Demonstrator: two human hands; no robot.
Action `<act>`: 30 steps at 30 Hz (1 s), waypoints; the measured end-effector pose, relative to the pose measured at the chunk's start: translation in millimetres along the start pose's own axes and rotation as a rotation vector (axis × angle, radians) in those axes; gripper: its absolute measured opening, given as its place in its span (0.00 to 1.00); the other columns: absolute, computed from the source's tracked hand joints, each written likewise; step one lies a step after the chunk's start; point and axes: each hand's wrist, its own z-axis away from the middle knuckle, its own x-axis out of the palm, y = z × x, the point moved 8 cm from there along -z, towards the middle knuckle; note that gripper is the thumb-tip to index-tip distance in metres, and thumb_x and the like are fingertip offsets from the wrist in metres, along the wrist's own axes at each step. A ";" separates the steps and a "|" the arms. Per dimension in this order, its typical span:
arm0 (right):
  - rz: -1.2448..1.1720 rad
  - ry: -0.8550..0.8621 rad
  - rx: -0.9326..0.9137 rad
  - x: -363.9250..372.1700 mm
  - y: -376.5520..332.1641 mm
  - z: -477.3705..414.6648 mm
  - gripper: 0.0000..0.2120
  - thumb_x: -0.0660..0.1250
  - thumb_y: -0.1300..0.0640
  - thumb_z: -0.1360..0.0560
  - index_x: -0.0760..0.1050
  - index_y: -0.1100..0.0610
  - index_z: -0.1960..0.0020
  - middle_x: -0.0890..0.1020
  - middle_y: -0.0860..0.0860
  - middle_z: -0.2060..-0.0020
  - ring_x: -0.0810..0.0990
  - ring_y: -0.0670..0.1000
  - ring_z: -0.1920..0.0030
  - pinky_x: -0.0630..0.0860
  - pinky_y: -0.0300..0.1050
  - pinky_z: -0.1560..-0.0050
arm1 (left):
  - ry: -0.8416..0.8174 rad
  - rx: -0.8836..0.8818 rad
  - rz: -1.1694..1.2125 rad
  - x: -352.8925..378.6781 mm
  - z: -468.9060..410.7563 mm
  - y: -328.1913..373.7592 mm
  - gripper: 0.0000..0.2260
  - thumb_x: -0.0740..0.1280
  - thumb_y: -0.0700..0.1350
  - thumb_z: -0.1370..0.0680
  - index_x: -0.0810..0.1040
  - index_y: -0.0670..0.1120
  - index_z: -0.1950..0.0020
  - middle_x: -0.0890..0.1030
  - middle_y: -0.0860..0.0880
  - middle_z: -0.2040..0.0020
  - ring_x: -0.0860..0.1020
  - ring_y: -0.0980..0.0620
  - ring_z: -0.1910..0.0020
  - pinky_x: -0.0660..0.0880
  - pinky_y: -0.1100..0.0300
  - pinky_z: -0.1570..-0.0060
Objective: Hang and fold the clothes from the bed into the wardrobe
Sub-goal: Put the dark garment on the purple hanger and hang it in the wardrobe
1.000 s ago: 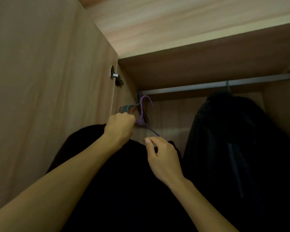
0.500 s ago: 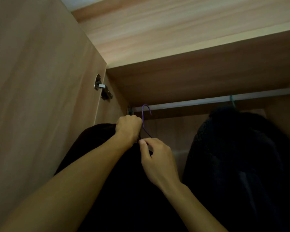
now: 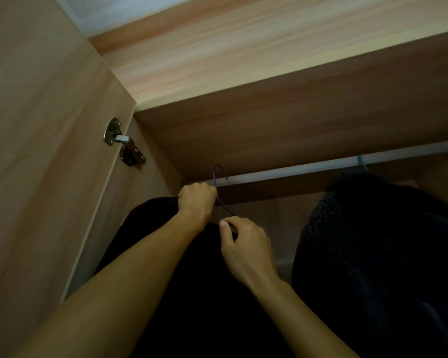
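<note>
Up high now, inside the wardrobe (image 3: 295,120), at the left end of the rail (image 3: 321,167). Gripping the purple hanger (image 3: 219,182) by its neck with the left hand (image 3: 195,200), with fingers clenched just below the hook. Pinching the hanger's sloping wire lower down with the right hand (image 3: 246,246), thumb and forefinger closed on it. Holding the hook right at the rail; cannot tell whether over it. Black garment (image 3: 192,293) directly beneath both hands and forearms. Further right, a dark fleecy coat (image 3: 373,241) on a green hanger (image 3: 361,161). Off left, the open door (image 3: 36,177) with its metal hinge (image 3: 124,146).
</note>
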 end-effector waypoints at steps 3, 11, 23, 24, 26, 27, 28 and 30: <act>0.040 0.018 -0.022 1.8 3.0 -18.7 0.14 0.55 0.47 0.20 0.75 0.49 0.42 0.78 0.46 0.47 0.77 0.46 0.50 0.74 0.48 0.47 | 0.036 -0.016 -0.006 6.6 -14.4 0.8 0.09 0.59 0.37 0.21 0.76 0.44 0.45 0.78 0.46 0.51 0.79 0.46 0.51 0.76 0.53 0.60; 0.068 0.026 -0.045 8.1 19.2 -51.1 0.14 0.55 0.47 0.20 0.74 0.49 0.41 0.78 0.47 0.47 0.74 0.45 0.52 0.73 0.49 0.45 | 0.014 -0.016 -0.010 33.0 -37.5 14.6 0.11 0.57 0.37 0.21 0.77 0.44 0.44 0.79 0.46 0.47 0.79 0.46 0.47 0.73 0.54 0.63; 0.060 0.091 -0.036 1.5 36.4 -60.8 0.13 0.55 0.48 0.20 0.76 0.50 0.43 0.80 0.48 0.50 0.78 0.48 0.51 0.74 0.50 0.47 | -0.045 0.056 0.015 38.9 -47.2 54.0 0.13 0.54 0.37 0.19 0.76 0.43 0.43 0.78 0.45 0.43 0.77 0.45 0.44 0.72 0.54 0.59; 0.052 0.103 -0.036 -2.2 37.8 -60.0 0.13 0.56 0.48 0.20 0.76 0.50 0.43 0.80 0.48 0.50 0.78 0.48 0.51 0.75 0.50 0.47 | -0.061 0.059 0.029 42.3 -43.7 59.0 0.13 0.53 0.38 0.19 0.76 0.43 0.43 0.78 0.45 0.43 0.77 0.46 0.44 0.72 0.54 0.59; 0.055 0.105 -0.032 -6.7 41.9 -57.6 0.13 0.56 0.48 0.20 0.76 0.50 0.43 0.80 0.48 0.50 0.78 0.47 0.51 0.75 0.51 0.47 | -0.057 0.055 0.043 47.1 -35.9 62.0 0.12 0.54 0.39 0.19 0.76 0.44 0.45 0.79 0.46 0.45 0.78 0.46 0.45 0.71 0.54 0.60; 0.067 0.106 -0.030 -8.6 44.0 -56.1 0.13 0.55 0.48 0.20 0.76 0.50 0.44 0.80 0.48 0.51 0.78 0.47 0.52 0.75 0.50 0.47 | -0.037 0.054 0.044 48.3 -33.2 61.1 0.11 0.54 0.40 0.19 0.77 0.45 0.46 0.79 0.46 0.46 0.78 0.46 0.46 0.72 0.54 0.60; 0.079 0.112 -0.026 -10.5 46.4 -54.8 0.13 0.55 0.48 0.20 0.76 0.50 0.44 0.80 0.48 0.51 0.78 0.47 0.52 0.75 0.50 0.47 | -0.011 0.056 0.039 48.6 -31.7 59.6 0.11 0.55 0.41 0.19 0.77 0.45 0.47 0.79 0.47 0.46 0.79 0.46 0.47 0.72 0.54 0.59; 0.093 0.109 -0.004 -11.4 51.8 -53.1 0.14 0.55 0.47 0.21 0.76 0.50 0.44 0.80 0.48 0.51 0.78 0.48 0.52 0.75 0.52 0.47 | 0.008 0.060 0.036 48.9 -29.8 57.6 0.10 0.56 0.41 0.19 0.77 0.47 0.47 0.79 0.47 0.47 0.79 0.46 0.48 0.71 0.54 0.60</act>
